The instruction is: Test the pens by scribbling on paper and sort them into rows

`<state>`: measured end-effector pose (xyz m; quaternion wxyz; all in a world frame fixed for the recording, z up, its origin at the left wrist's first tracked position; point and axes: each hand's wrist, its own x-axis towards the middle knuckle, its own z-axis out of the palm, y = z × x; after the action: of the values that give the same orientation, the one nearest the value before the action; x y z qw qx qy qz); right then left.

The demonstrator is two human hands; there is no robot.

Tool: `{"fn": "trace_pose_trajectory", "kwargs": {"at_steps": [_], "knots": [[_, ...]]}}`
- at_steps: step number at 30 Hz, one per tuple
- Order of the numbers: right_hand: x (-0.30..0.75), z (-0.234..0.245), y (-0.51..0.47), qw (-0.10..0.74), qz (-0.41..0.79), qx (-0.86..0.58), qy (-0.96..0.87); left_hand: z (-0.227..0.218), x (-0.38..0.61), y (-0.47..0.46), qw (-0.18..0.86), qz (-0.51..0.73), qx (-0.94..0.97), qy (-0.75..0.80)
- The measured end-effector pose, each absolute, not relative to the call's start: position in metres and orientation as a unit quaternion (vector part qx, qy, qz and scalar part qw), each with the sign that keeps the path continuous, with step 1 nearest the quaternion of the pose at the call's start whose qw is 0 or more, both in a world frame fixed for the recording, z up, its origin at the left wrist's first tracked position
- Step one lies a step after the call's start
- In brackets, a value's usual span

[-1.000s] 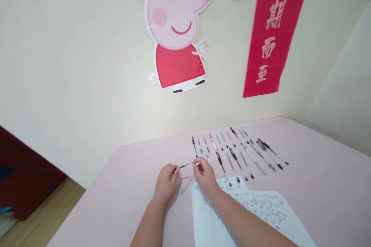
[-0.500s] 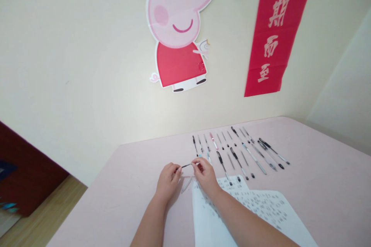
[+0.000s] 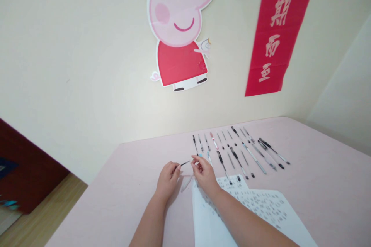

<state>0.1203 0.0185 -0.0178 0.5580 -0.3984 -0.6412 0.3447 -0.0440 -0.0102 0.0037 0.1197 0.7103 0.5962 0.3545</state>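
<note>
- Nearest, a printed sheet lies on the pink surface, under the right forearm, its far corner close to the right hand.
- Left of the sheet, between the two wrists, a clear barrel lies on the surface; neither hand touches it.
- Just beyond it, the left hand and the right hand meet over the surface, with a thin refill held between them, off the surface and roughly level.
- The left fingers are pinched together on the refill's dark end; the right fingers are pinched on its pale end, which they mostly hide.
- As far as this shows, the pen in hand is in pieces: refill out and held, barrel set down, the two not yet joined.
- Farther right, a row of pens and small loose parts is laid out side by side, well apart from the hands; most look whole, though they are too small to be sure.
- Far left, past the surface's edge, wooden floor shows.
- On the far wall hang a pig sticker and a red banner.
</note>
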Motion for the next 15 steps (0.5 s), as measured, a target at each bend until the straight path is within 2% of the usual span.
{"fn": "trace_pose_trajectory", "kwargs": {"at_steps": [2, 5, 11, 15], "knots": [[0.121, -0.016, 0.018, 0.538, 0.322, -0.424, -0.654, 0.002, -0.045, -0.009, 0.124, 0.371, 0.697, 0.601], [0.122, -0.011, 0.012, 0.461, 0.279, -0.442, -0.717, -0.002, -0.047, -0.007, 0.131, 0.399, 0.678, 0.604], [0.123, 0.003, -0.004, 0.286, 0.170, -0.351, -0.875, -0.007, -0.049, -0.005, 0.146, 0.442, 0.649, 0.602], [0.121, 0.006, -0.008, 0.226, 0.127, -0.322, -0.911, -0.007, -0.048, -0.006, 0.153, 0.454, 0.641, 0.599]]}}
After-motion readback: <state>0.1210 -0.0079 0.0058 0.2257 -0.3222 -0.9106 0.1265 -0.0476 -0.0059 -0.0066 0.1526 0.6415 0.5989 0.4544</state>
